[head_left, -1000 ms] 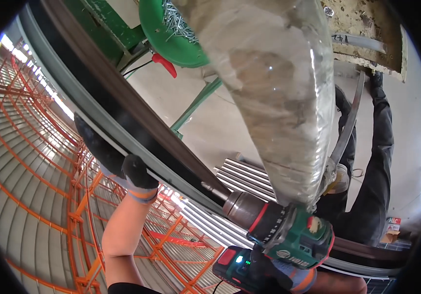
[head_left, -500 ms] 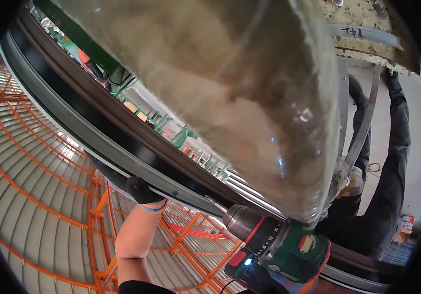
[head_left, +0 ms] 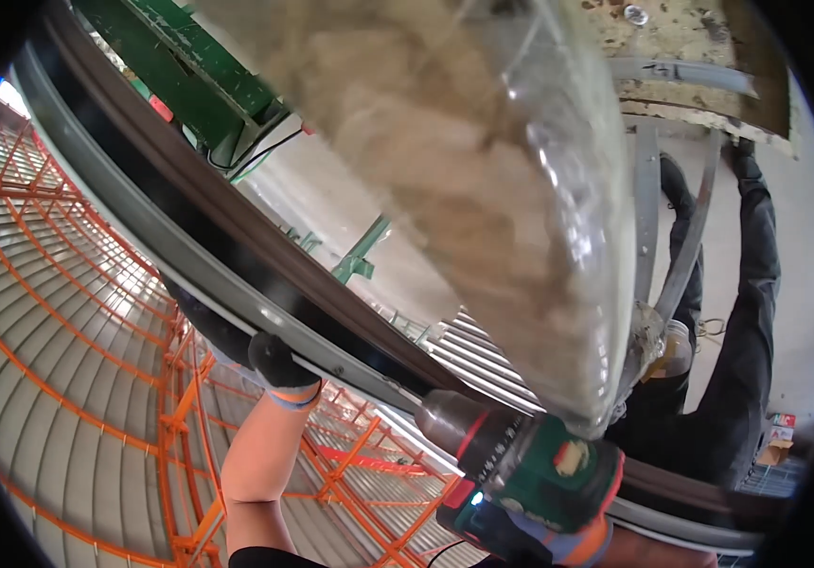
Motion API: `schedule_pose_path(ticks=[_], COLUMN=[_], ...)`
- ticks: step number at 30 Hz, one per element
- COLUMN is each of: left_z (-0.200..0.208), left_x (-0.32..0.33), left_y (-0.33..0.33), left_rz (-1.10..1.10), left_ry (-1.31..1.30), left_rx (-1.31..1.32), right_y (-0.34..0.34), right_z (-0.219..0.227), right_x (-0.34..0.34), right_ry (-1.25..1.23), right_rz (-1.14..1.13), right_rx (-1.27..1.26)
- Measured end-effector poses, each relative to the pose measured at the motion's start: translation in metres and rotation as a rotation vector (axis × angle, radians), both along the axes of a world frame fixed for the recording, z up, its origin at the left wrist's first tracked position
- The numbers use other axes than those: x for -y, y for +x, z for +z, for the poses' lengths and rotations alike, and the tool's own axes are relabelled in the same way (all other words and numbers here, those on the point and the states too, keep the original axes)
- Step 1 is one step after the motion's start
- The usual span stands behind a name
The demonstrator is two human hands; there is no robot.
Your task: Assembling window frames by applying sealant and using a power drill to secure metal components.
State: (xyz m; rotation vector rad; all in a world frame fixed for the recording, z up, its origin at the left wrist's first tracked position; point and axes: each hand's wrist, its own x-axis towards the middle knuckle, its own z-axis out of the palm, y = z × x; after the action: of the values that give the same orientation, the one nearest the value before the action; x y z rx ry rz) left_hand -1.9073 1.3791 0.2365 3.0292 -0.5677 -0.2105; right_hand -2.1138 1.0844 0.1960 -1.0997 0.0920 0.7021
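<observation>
A long grey-and-brown metal profile [head_left: 166, 232] runs slantwise from the upper left toward the lower right. My left hand [head_left: 273, 362], in a dark glove, grips its lower edge with the thumb showing and the fingers mostly behind it. In my right hand [head_left: 563, 541], gloved and mostly covered by the tool, is a dark green cordless drill [head_left: 558, 473] with a small light lit. Its chuck [head_left: 450, 421] points up and left at the profile's grey side, close to a small hole. Whether the bit touches the metal cannot be made out.
A big cloudy plastic bag [head_left: 454, 180] fills the middle, behind the profile. Green metal framework [head_left: 180, 85] stands at the upper left. Right of the bag are a worn board [head_left: 677, 33], a curved metal strip [head_left: 700, 213] and my dark-trousered legs [head_left: 748, 350]. Orange roof beams [head_left: 76, 407] show at left.
The drill has shifted slightly up and left, its chuck closer to the profile. My left hand keeps its grip. The view has turned a little, showing more of the green framework.
</observation>
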Motion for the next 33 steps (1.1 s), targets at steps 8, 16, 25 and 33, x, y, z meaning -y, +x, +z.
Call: schedule_pose_path(ticks=[8,16,25,33], left_z=[-0.017,-0.008,-0.003,0.002], left_x=[0.020,0.016,0.026,0.023], left_y=[0.005,0.011,0.011,0.008], left_rz=[0.054,0.049,0.094,0.222], left_ry=[-0.370,-0.341,-0.231,-0.162], left_rx=[0.035,0.142,0.175,0.103], right_y=[0.053,0.093,0.104,0.116], right_z=[0.028,0.029,0.038,0.047], right_x=[-0.014,-0.014,-0.014,-0.020], right_ry=[0.285,0.447,0.140,0.105], right_rz=[0.016,0.039,0.138,0.183], right_rx=[-0.664,-0.957,-0.856,-0.884])
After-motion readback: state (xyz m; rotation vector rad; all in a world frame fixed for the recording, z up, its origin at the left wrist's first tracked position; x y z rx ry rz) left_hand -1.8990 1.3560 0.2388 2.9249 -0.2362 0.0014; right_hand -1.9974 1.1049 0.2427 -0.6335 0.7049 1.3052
